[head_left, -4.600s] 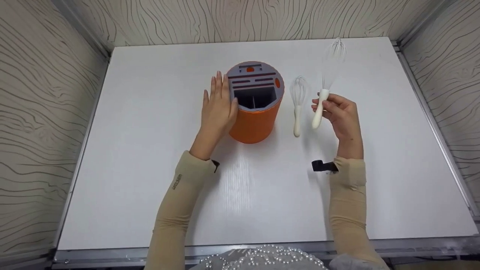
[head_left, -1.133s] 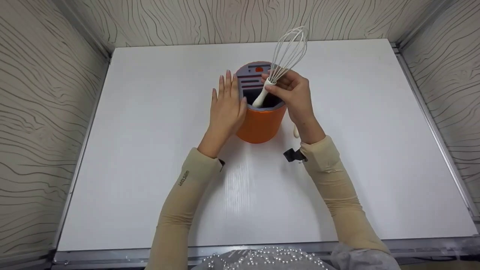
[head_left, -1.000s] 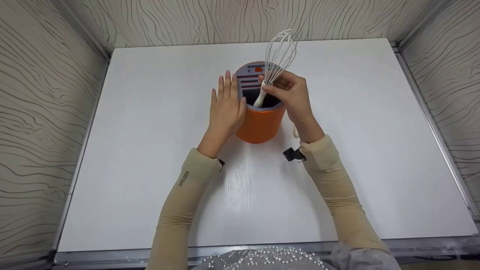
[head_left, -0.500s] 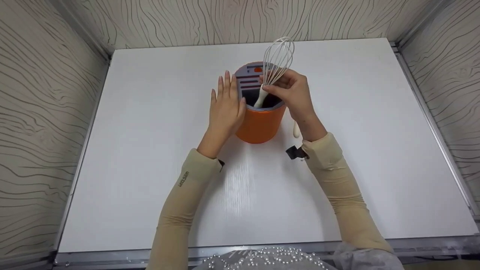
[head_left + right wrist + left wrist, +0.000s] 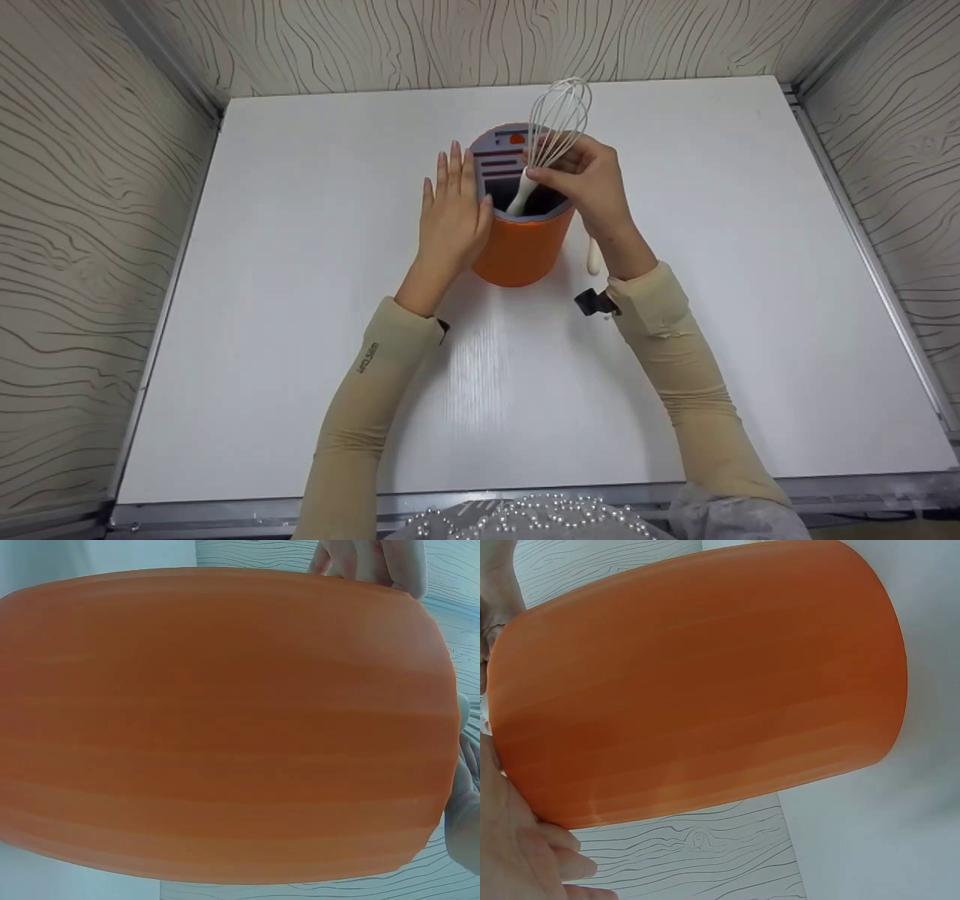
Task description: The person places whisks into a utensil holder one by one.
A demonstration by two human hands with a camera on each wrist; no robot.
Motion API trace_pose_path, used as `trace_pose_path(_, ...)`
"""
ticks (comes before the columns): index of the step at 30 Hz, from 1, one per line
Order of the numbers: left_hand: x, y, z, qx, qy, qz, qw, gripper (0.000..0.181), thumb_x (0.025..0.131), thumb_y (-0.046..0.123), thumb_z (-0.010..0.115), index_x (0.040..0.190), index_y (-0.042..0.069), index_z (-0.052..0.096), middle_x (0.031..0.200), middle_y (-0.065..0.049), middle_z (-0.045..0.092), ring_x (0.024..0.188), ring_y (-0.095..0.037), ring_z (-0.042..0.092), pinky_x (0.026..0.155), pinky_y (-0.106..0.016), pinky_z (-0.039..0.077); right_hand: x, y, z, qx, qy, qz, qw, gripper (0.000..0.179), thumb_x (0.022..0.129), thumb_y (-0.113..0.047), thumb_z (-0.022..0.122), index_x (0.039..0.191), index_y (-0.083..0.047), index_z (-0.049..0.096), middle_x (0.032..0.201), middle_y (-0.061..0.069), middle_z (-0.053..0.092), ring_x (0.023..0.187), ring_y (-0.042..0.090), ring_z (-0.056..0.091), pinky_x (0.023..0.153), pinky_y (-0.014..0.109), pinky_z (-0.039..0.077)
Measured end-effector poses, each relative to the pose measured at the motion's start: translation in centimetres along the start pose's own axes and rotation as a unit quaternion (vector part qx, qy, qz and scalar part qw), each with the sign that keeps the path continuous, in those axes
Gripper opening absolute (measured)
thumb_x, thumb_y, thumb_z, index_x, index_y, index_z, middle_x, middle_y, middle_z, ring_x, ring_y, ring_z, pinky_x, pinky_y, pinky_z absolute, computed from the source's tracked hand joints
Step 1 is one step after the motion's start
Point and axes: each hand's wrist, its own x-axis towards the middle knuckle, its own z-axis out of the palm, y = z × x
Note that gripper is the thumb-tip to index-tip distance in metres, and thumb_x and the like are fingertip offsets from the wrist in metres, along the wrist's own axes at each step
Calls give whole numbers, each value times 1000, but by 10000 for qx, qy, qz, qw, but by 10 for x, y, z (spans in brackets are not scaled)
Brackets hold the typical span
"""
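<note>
An orange knife-and-utensil holder with a grey slotted top stands upright at the back middle of the table. My left hand rests along its left side, fingers straight. My right hand, over the right rim, pinches a white-handled whisk near the neck. The handle points down into the large front compartment, slightly tilted, with its lower end hidden inside; the wires stick up above. A second whisk lies right of the holder, mostly hidden under the right hand. Both wrist views are largely filled by the holder's orange wall.
The white table is bounded by wood-patterned panels at the back and sides. A metal rail runs along the front edge. A black strap piece sticks out from the right cuff.
My right hand brought the whisk leftward from beside the holder to its compartment, handle down. Over the last second the whisk sank a little and straightened. The holder shifted slightly right with my left hand.
</note>
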Motion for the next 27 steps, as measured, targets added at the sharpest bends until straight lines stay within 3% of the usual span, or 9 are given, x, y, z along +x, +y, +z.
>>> trace_pose_path(10,0,1,0,-17,0,-44,10000,64,99,31,32,150,0,12,157,-16,4,143,-31,3,111,-52,12,2,0,-1,-211,85,22,9997,38,74,2,76,110,6,64,101,16,69,95,26,67,83,33,51)
trace_pose_path(27,0,1,1,5,43,-56,10000,63,98,30,32,150,1,13,157,-15,5,144,-30,3,111,-52,11,3,1,-2,-51,34,-18,10000,42,72,4,77,112,4,64,101,12,69,95,24,65,83,32,51)
